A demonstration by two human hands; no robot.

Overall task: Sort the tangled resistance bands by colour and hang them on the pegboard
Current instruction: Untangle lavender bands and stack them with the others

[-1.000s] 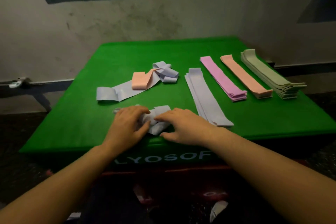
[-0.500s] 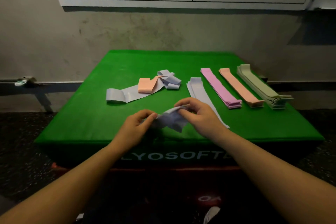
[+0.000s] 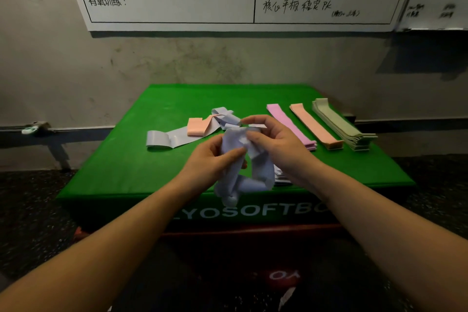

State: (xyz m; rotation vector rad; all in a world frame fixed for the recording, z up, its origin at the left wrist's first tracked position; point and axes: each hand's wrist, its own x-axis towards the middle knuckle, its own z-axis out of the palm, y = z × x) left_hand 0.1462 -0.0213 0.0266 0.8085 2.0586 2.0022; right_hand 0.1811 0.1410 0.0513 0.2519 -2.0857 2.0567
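Above green box [image 3: 126, 172], hands [image 3: 210, 159] [image 3: 276, 144] pinch crumpled lavender band [image 3: 253, 172] — looped

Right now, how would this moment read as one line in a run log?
stage: untangling | left hand: grips lavender band | right hand: pinches it | sorted: pink stack, peach stack, green stack | hung: none

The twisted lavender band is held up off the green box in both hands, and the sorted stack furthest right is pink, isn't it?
Not quite. The head view shows the left hand and right hand holding the twisted lavender band above the green box, but the stack furthest right is the sage green stack. The pink stack lies two places further left.
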